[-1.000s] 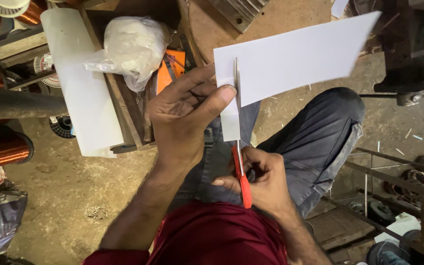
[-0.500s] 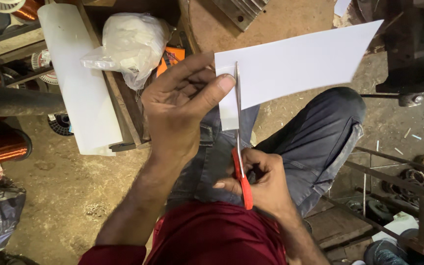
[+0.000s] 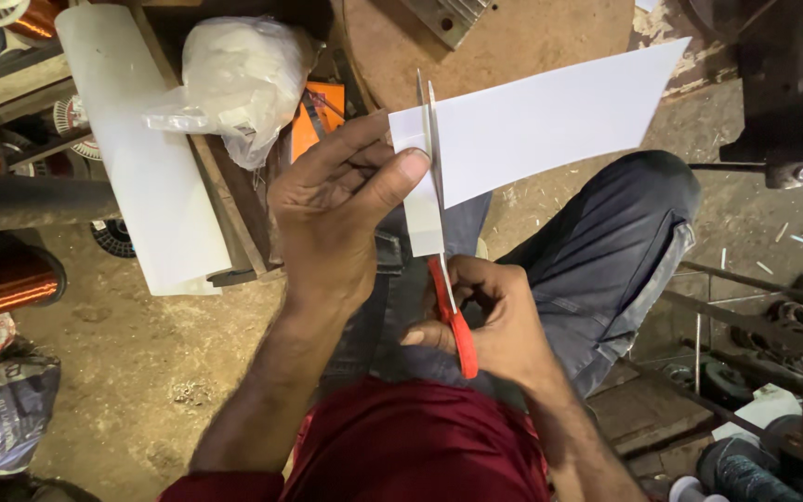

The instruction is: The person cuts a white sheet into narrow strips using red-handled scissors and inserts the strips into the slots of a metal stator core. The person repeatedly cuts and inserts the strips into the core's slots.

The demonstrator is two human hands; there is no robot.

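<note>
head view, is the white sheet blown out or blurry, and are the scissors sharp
Head view: the white sheet is bright, nearly featureless, with crisp edges; the red-handled scissors in the right hand look sharp; the left hand is evenly lit; the corners are dim.

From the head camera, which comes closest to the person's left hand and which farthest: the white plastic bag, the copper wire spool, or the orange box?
Measured from the left hand:
1. Orange box, just above the fingers.
2. White plastic bag, up and to the left on the wooden bench.
3. Copper wire spool, far left at the picture's edge.
</note>
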